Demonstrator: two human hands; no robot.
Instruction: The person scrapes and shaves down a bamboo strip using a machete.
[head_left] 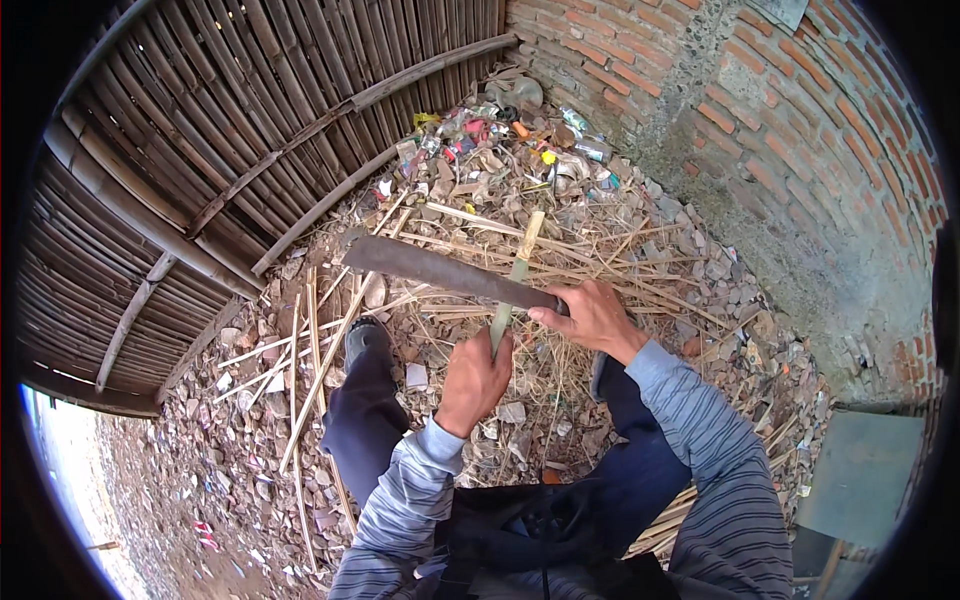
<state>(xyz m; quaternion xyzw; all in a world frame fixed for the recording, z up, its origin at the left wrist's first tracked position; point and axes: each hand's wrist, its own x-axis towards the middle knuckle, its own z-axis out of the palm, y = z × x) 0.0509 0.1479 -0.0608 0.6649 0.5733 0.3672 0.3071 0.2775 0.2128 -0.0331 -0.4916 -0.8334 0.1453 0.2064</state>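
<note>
The left hand (474,380) grips a bamboo stick (516,275) upright, the right hand (592,316) beside it clasps a machete (440,268), colourful wrappers (470,135) heaped beyond both by the brick wall (790,130).

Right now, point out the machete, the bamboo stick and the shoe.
machete (430,266): head view, middle of the dark blade.
bamboo stick (518,268): head view, green shaft just above the blade.
shoe (362,338): head view, toe of the grey shoe on the rubble.
</note>
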